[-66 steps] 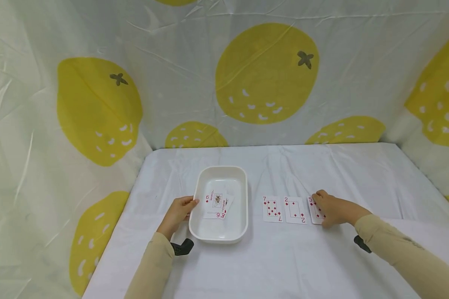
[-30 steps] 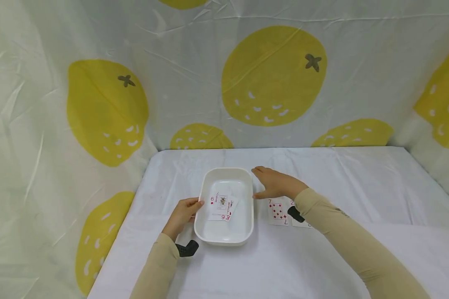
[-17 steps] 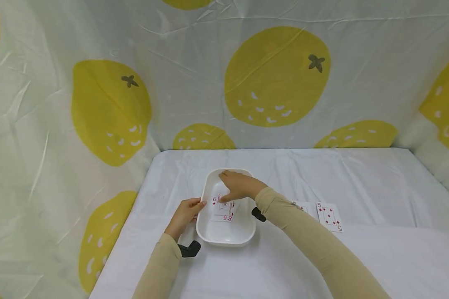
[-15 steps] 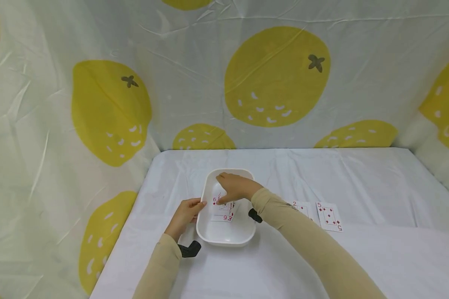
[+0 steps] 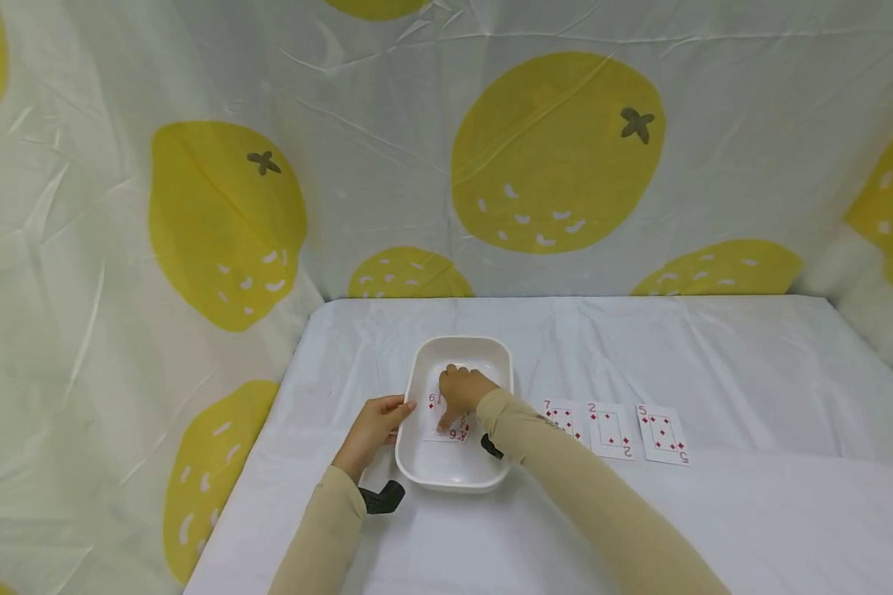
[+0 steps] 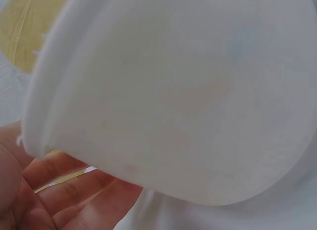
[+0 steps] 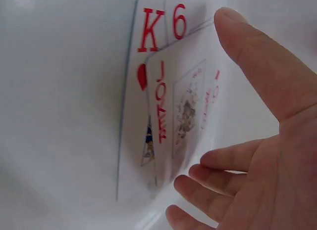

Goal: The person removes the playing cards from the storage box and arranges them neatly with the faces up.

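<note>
My left hand (image 5: pixel 372 431) pinches the left rim of a white plastic tray (image 5: pixel 454 484), thumb over the edge; the tray's wall (image 6: pixel 173 91) fills most of the left wrist view. Down inside the tray is my right hand (image 5: pixel 463 393), over overlapping playing cards. In the right wrist view a joker card (image 7: pixel 187 109) lies on top of a king of hearts (image 7: pixel 132 146) and a red six (image 7: pixel 184 18). The right thumb and fingers are spread towards opposite ends of the joker, with no clear grip on it. From the head, the hand hides much of these cards.
To the tray's right, a seven of diamonds (image 5: pixel 563 415), a two of diamonds (image 5: pixel 608 430) and a five of diamonds (image 5: pixel 662 435) lie face up in a row. The right forearm partly covers the seven. A lemon-print curtain (image 5: pixel 387 165) stands behind the white-covered table (image 5: pixel 752 372).
My right hand has left the five of diamonds, moved left over the tray's rim and lowered onto the cards inside. My left hand has kept its hold on the tray.
</note>
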A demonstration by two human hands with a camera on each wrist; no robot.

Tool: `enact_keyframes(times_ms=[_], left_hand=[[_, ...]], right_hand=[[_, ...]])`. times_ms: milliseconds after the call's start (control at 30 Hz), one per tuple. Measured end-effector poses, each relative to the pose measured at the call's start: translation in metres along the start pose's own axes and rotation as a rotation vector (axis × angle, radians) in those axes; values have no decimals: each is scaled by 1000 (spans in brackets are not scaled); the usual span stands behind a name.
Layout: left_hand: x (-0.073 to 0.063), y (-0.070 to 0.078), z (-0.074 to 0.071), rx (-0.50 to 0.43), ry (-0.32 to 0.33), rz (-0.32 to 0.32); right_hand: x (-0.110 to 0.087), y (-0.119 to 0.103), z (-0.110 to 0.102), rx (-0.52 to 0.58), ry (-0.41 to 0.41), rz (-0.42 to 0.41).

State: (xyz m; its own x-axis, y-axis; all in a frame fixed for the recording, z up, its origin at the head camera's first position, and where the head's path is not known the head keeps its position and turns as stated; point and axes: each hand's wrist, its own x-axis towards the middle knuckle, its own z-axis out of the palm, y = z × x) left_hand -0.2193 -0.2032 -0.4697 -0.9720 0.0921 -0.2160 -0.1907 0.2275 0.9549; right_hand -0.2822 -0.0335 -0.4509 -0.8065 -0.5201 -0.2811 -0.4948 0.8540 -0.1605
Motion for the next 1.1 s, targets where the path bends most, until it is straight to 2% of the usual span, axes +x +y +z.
enact_keyframes(times_ms=[133, 200, 267, 400, 533, 833, 1100], left_hand=[[-12, 16, 4, 12, -24, 5], [-13, 19, 4, 25, -25, -1], [-10, 16, 3, 25, -17, 4], [1, 1, 2, 21, 3, 3], [2, -1, 2, 30, 3, 7], [-1, 1, 2, 30, 13, 2], [-1, 1, 2, 37, 38, -28]], right_hand=[[1, 0, 10, -22, 24, 20], [0, -1, 10, -27, 35, 12], [-1, -2, 9, -24, 39, 5], [-1, -2, 7, -22, 43, 2], [-2, -1, 4, 10, 57, -15], [-12, -4, -24, -9, 52, -48], [-31, 7, -51, -12, 50, -74]])
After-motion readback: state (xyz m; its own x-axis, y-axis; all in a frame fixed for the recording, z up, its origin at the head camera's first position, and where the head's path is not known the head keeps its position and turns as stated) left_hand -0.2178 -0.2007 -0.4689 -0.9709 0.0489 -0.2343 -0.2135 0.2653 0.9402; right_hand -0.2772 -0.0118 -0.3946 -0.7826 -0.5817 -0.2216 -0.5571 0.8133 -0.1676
